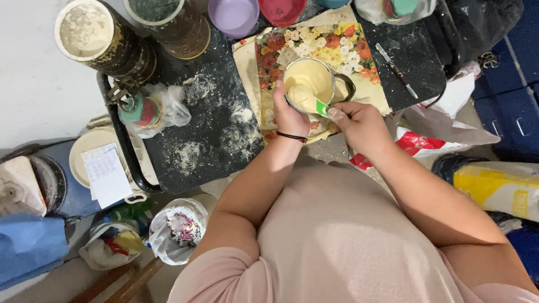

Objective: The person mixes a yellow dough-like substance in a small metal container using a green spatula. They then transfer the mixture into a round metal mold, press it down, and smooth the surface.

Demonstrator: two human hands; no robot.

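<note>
A metal cup (307, 83) full of pale cream batter stands on a flower-patterned tray (337, 42) on the black table (191, 118). My left hand (288, 114) grips the cup's near left side; a black band circles that wrist. My right hand (359, 124) holds a small green scraper (321, 107) whose tip rests at the cup's near rim, in the batter. The cup's handle (348, 84) sticks out to the right, beside my right hand.
Two tall dusty cans (106, 39) stand at the table's far left, bowls (233, 15) along the back, a knife (396, 70) at the right. Flour patches dust the table. Bags, a bucket (179, 230) and a yellow package (497, 188) crowd the floor.
</note>
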